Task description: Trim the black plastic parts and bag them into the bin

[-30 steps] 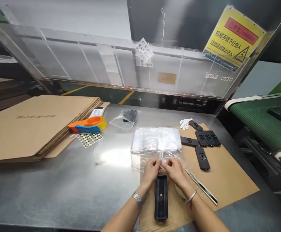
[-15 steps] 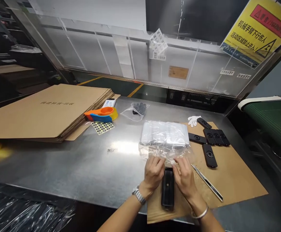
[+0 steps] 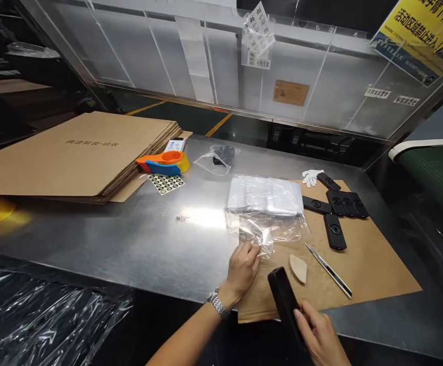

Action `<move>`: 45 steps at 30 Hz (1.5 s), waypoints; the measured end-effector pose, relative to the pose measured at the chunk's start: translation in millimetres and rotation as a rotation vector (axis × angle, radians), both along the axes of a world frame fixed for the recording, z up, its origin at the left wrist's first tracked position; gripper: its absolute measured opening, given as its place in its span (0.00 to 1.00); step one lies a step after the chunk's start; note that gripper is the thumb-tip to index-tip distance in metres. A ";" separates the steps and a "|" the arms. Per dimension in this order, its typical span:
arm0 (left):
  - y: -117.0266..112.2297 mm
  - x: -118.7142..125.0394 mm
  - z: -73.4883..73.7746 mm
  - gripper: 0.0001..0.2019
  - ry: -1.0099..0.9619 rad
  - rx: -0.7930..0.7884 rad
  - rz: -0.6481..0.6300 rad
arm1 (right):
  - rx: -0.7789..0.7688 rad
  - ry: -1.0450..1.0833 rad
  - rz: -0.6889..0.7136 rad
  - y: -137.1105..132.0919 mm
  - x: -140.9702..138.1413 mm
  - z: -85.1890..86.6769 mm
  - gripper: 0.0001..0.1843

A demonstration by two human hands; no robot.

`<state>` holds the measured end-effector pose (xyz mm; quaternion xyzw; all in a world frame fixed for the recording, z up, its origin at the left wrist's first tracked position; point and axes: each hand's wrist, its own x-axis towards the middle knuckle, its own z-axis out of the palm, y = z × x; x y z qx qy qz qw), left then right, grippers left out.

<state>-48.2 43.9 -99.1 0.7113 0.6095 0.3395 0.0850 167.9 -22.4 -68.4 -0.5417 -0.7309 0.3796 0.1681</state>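
My right hand (image 3: pixel 316 328) is closed around the near end of a long black casing (image 3: pixel 283 292), held tilted over the table's front edge. My left hand (image 3: pixel 243 267), wearing a metal watch, has its fingers curled on the edge of a clear plastic bag (image 3: pixel 269 234). Inside that plastic lies a stack of white, translucent packets (image 3: pixel 265 195). Between the casing and a utility knife (image 3: pixel 330 272) rests a small beige, wedge-shaped piece (image 3: pixel 298 268). Brown cardboard (image 3: pixel 374 264) lies under these things.
Several black devices with round rings (image 3: pixel 335 231) lie on the cardboard at right, near a white glove (image 3: pixel 312 177). Left are flat cartons (image 3: pixel 72 152), an orange-and-blue tape dispenser (image 3: pixel 164 162) and a sticker sheet (image 3: pixel 166 183). A bagged black item (image 3: pixel 223 155) lies behind.
My right hand has left the plastic bag and taken up the black casing, moving it right and toward me. The beige piece is now visible. My left hand stays at the bag.
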 end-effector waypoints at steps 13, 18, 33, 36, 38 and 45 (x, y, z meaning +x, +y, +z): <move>-24.7 1.1 19.0 0.10 -0.005 -0.107 -0.160 | 0.071 -0.089 -0.024 22.0 5.9 -38.3 0.24; -34.7 10.1 15.2 0.11 0.083 -0.044 -0.111 | 0.318 -0.431 0.011 20.0 0.7 -39.2 0.22; -62.4 17.8 38.5 0.11 0.232 0.300 -0.370 | 0.209 -0.293 -0.172 26.1 -42.7 12.7 0.18; -61.0 20.8 55.4 0.11 0.229 0.281 -0.390 | 0.203 -0.298 -0.100 30.6 -49.2 33.5 0.18; -54.4 18.4 65.6 0.11 0.218 0.176 -0.305 | 0.178 -0.241 -0.058 36.6 -47.4 46.6 0.19; -27.4 3.4 100.3 0.09 0.315 0.145 -0.261 | 0.055 0.109 0.044 43.5 -21.8 80.2 0.12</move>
